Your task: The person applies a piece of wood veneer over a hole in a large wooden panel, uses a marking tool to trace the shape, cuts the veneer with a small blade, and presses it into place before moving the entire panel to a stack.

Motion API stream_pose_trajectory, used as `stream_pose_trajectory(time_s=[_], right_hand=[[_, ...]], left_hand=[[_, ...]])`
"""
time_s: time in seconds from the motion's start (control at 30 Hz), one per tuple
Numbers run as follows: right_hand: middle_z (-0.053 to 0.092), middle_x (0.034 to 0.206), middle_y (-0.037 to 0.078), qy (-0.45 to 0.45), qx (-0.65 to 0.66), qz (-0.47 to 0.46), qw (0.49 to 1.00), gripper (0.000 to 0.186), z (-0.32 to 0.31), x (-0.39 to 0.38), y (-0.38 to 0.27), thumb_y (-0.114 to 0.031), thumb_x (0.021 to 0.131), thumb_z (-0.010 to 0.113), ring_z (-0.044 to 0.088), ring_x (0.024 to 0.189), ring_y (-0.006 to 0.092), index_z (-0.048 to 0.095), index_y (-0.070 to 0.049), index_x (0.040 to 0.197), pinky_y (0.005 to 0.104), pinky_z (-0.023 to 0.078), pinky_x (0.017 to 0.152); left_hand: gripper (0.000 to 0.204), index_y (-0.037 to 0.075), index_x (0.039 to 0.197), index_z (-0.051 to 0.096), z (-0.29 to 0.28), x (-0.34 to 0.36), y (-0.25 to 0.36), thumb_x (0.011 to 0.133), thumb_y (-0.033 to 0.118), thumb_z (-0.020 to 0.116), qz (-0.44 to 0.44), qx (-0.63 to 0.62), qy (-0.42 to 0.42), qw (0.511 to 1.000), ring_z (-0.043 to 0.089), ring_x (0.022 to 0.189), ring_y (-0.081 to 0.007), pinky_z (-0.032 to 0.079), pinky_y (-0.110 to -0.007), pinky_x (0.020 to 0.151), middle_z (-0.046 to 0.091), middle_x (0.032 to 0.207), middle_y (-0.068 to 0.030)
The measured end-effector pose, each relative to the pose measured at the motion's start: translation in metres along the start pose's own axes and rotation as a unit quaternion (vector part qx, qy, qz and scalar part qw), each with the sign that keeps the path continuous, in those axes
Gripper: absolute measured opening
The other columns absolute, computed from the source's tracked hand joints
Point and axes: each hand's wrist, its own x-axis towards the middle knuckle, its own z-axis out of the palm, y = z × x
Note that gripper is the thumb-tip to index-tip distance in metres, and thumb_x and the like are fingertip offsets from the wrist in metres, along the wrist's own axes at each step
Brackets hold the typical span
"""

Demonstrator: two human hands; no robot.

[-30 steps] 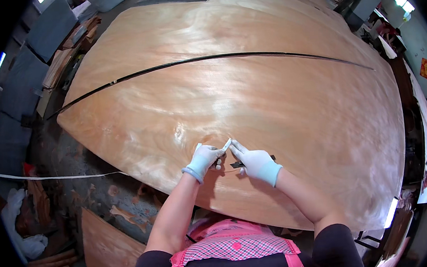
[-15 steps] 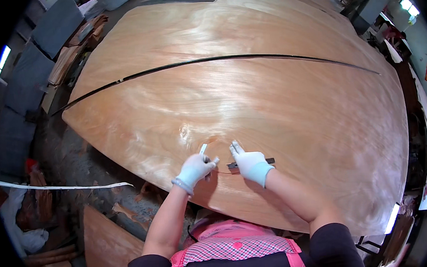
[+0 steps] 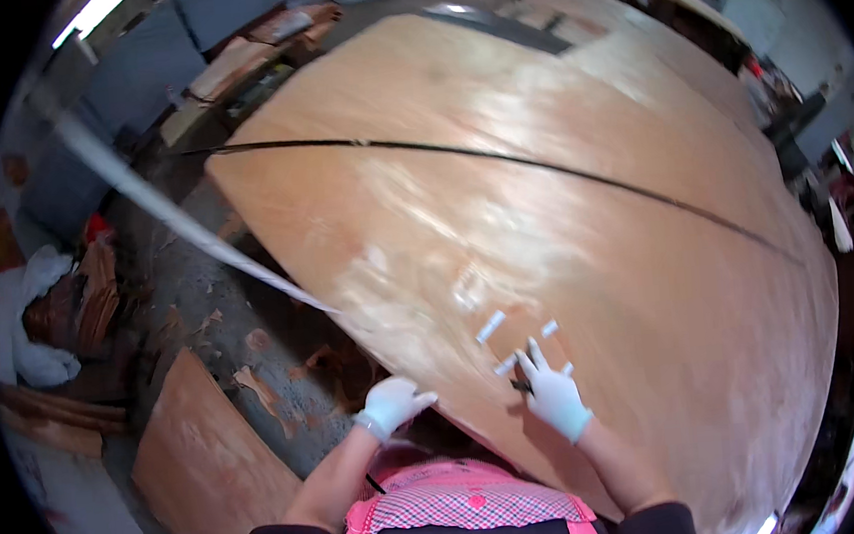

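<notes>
A large thin wood veneer sheet [image 3: 676, 368] spreads before me. Several short white tape pieces [image 3: 492, 326] frame a small squarish patch [image 3: 523, 338] in it. My right hand [image 3: 556, 397], in a pale glove, rests at the patch's near side, index and middle fingers stretched toward the tape. A dark, flat, knife-like tool [image 3: 522, 386] juts from its thumb side, mostly hidden by the hand. My left hand [image 3: 395, 403], also gloved, is over the sheet's near left edge, its fingers extended and nothing visible in them.
A long white tape strip [image 3: 193, 230] runs from the upper left to the sheet's edge. One thin black strip [image 3: 499, 157] lies across the sheet. On the left floor are a veneer piece [image 3: 207, 465], scraps [image 3: 256, 391] and a white plastic bag [image 3: 46, 327].
My view has swung, shifting the sheet rightward. My left hand has drawn away from the patch to the sheet's edge. My right hand stays by the patch; tape pieces there are now uncovered.
</notes>
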Motion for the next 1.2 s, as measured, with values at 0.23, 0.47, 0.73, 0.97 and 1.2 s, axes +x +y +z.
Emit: stream_pose_trajectory(time_s=[0.23, 0.47, 0.73, 0.97, 1.2], right_hand=[[0.042, 0.145, 0.019, -0.004, 0.177, -0.002, 0.984, 0.061, 0.028, 0.025, -0.125, -0.012, 0.079, 0.054, 0.061, 0.107, 0.0380, 0.045, -0.013, 0.139, 0.0429, 0.052, 0.087], [0.045, 0.144, 0.013, -0.042, 0.270, -0.135, 0.952, 0.059, 0.050, 0.140, -0.338, -0.001, 0.080, 0.051, 0.058, 0.112, 0.0355, 0.047, -0.012, 0.138, 0.0377, 0.051, 0.089], [0.064, 0.115, 0.012, -0.078, 0.305, -0.289, 0.904, 0.053, 0.066, 0.273, -0.487, 0.003, 0.084, 0.051, 0.065, 0.090, 0.0219, 0.051, -0.009, 0.136, 0.0306, 0.052, 0.080], [0.068, 0.096, 0.002, -0.265, 0.507, -0.010, 0.820, 0.044, 0.091, 0.427, -0.556, 0.001, 0.091, 0.044, 0.057, 0.072, 0.0087, 0.058, -0.009, 0.131, 0.0241, 0.048, 0.067], [0.064, 0.085, 0.002, -0.263, 0.610, -0.005, 0.747, 0.040, 0.086, 0.621, -0.670, -0.002, 0.093, 0.042, 0.056, 0.065, 0.0092, 0.059, -0.010, 0.128, 0.0242, 0.046, 0.056]], left_hand=[[0.047, 0.004, 0.079, 0.070, 0.020, -0.094, -0.185, 0.092, 0.045, 0.053, -0.208, -0.276, -0.015, 0.938, 0.066, 0.057, -0.0213, 0.053, -0.037, 0.059, 0.069, 0.068, -0.0113], [0.038, 0.004, 0.086, 0.070, -0.033, -0.144, -0.340, 0.093, 0.037, 0.052, -0.183, -0.216, 0.098, 0.954, 0.068, 0.065, -0.0235, 0.053, -0.038, 0.065, 0.070, 0.074, -0.0114], [0.029, -0.001, 0.102, 0.068, -0.087, -0.162, -0.492, 0.094, 0.026, 0.059, -0.249, -0.458, 0.192, 0.831, 0.068, 0.069, -0.0168, 0.054, -0.031, 0.065, 0.072, 0.083, -0.0092], [0.030, 0.001, 0.096, 0.068, -0.078, -0.139, -0.646, 0.096, 0.029, 0.059, -0.262, -0.328, 0.120, 0.900, 0.065, 0.073, -0.0139, 0.053, -0.030, 0.070, 0.071, 0.081, -0.0062], [0.033, 0.006, 0.084, 0.068, -0.219, -0.076, -0.788, 0.096, 0.034, 0.055, -0.297, -0.459, 0.226, 0.806, 0.063, 0.075, -0.0194, 0.051, -0.034, 0.072, 0.065, 0.072, -0.0092]])
